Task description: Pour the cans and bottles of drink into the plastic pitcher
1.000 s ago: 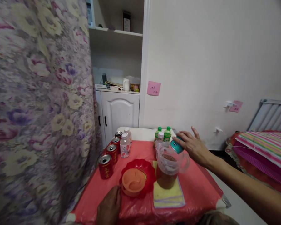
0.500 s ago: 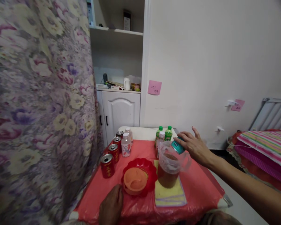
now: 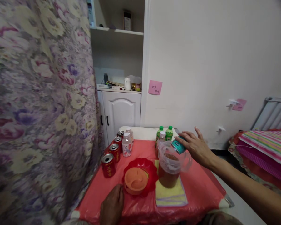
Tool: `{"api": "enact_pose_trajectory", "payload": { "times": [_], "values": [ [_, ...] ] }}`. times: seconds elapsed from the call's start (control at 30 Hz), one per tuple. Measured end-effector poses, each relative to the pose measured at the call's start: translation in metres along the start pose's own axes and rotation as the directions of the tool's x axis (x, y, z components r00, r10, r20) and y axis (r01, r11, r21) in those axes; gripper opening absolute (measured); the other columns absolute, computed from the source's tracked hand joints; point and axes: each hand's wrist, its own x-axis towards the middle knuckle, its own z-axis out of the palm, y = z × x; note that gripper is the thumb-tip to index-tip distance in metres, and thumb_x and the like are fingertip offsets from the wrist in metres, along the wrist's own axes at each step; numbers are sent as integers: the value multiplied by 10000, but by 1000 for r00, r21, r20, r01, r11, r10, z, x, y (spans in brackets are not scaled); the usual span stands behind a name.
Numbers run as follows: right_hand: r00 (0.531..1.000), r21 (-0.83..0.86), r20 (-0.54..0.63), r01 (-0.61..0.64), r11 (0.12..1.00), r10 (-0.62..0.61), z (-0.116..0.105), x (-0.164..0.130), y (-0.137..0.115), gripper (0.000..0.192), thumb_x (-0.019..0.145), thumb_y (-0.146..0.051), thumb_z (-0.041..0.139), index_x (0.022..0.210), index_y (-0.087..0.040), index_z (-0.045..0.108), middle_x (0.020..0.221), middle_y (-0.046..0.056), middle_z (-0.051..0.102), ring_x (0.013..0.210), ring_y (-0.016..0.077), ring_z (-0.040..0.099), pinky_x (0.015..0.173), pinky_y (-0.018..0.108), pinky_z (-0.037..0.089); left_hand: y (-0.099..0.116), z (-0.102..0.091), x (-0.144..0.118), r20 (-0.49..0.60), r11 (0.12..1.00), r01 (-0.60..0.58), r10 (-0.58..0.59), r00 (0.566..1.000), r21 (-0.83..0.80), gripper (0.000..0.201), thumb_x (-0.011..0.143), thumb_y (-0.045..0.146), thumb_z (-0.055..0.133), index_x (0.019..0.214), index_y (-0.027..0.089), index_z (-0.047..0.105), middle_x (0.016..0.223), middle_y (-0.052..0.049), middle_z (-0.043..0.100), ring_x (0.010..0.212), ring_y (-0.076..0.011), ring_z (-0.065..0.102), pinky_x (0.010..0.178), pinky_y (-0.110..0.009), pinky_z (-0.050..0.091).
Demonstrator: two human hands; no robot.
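My right hand (image 3: 194,146) grips a teal can (image 3: 178,146), tipped over the mouth of a clear plastic pitcher (image 3: 170,164). Brown liquid fills much of the pitcher, which stands on a folded yellow cloth (image 3: 170,198). Whether liquid is flowing from the can is not clear. My left hand (image 3: 111,204) rests as a closed fist by the near edge of the table, nothing showing in it. Just beyond that fist, an orange bowl-like piece (image 3: 135,181) sits in a red scalloped dish (image 3: 152,175).
Several red cans (image 3: 109,165) line the table's left side, beside plastic bottles with white caps (image 3: 126,145). Behind the pitcher stand green-capped bottles (image 3: 169,133) and another white-capped bottle (image 3: 161,139). Red plastic covers the table (image 3: 100,195). A floral curtain (image 3: 44,109) hangs at left.
The view has shifted very slightly. The can stays tilted over the pitcher in my right hand, and my left fist keeps its place.
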Motion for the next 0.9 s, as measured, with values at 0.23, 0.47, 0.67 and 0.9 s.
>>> {"api": "enact_pose_trajectory", "payload": {
  "times": [0.23, 0.47, 0.67, 0.9],
  "values": [
    [999, 11, -16, -37, 999, 38, -1, -2, 1, 614, 903, 17, 393, 1433, -292, 424, 1387, 87, 600, 1299, 289, 502, 1139, 692, 152, 2, -2, 2, 15, 1000, -4, 4, 1000, 1, 322, 954, 323, 349, 1039, 238, 648, 1126, -62, 781, 1032, -187, 731, 890, -287, 539],
    [994, 80, -50, -91, 993, 95, 7, -11, 5, 603, 870, -15, 450, 1412, -280, 456, 1355, 106, 623, 1251, 301, 546, 1114, 719, 179, 6, -6, 0, 21, 1000, -4, 4, 1000, -1, 316, 957, 302, 354, 1025, 216, 650, 1076, -76, 787, 995, -202, 740, 868, -302, 542],
    [866, 595, -62, -368, 715, 497, 0, -25, 11, 599, 796, -356, 695, 1347, -205, 518, 1326, 165, 630, 1216, 359, 578, 1038, 615, 417, 7, -7, -2, 8, 1000, 3, -3, 1000, -21, 296, 958, 290, 364, 1002, 228, 650, 1041, -68, 790, 970, -205, 744, 853, -297, 543],
    [719, 933, 359, -273, -233, 595, -17, -76, -64, 586, 682, -449, 822, 1190, -219, 642, 1184, 116, 736, 1084, 304, 682, 892, 361, 568, 8, -8, -5, -8, 996, 17, -18, 1000, -88, 303, 946, 296, 366, 1049, 225, 642, 1109, -92, 780, 1011, -226, 736, 885, -344, 543]
  ]
}}
